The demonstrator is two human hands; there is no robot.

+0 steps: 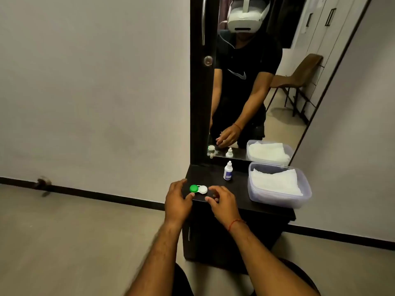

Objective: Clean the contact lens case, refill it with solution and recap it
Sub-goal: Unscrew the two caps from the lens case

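In the head view, the contact lens case (198, 189) lies flat on the dark cabinet top (237, 195), near its front left corner. The green cap (193, 188) sits on the left well and the white cap (203, 189) on the right. Both caps look seated, so the wells and any solution in them are hidden from us.

Our left hand (178, 199) is just beside the green cap, with the thumb tip close under it. Our right hand (222, 201) is just beside the white cap, its fingers loosely curled. Neither hand appears closed on the case. Both look relaxed and empty, though we cannot tell whether a fingertip touches it.

The solution bottle (228, 170) stands upright with its cap on, behind the case and apart from it. The white tissues (275, 180) lie neatly folded in the clear plastic tub (277, 200) at the right. We judge that this is either the very start, before uncapping, or the end, after recapping, and the picture does not settle which. If it is the start, the uncapping, wiping, refilling and recapping all remain.

Behind stands the mirror (256, 92), which reflects the same items. Nothing lies between our hands and the case. The front edge of the cabinet top is close, so a nudged case could slide off.
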